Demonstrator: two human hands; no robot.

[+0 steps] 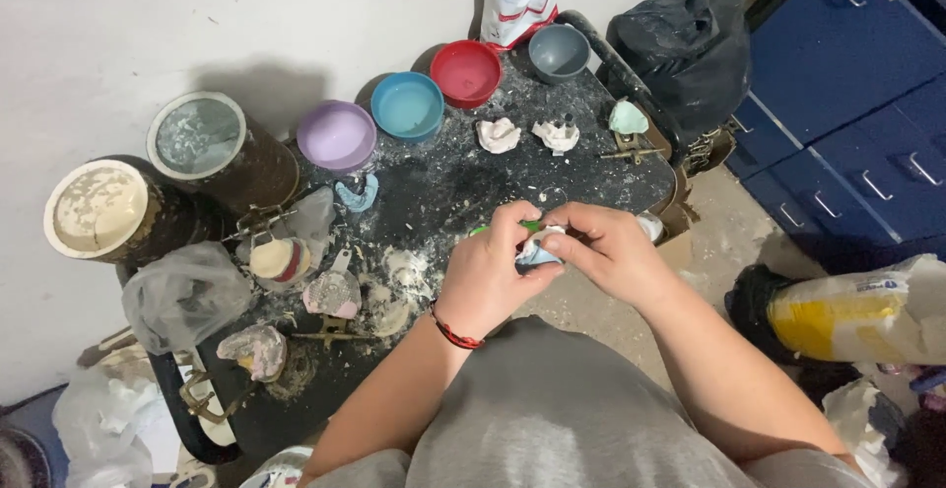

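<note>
Both hands meet over the front edge of a dark, plaster-spattered table. My left hand, with a red cord bracelet at the wrist, and my right hand pinch a small white-and-blue dental cast between their fingertips. A green tip pokes out just above the cast, mostly hidden by the fingers. Two white plaster casts lie farther back on the table.
Four rubber bowls line the back: purple, blue, red, grey. Two plaster-filled tubs stand left. Casts on metal articulators sit front left, a black bag and blue drawers right.
</note>
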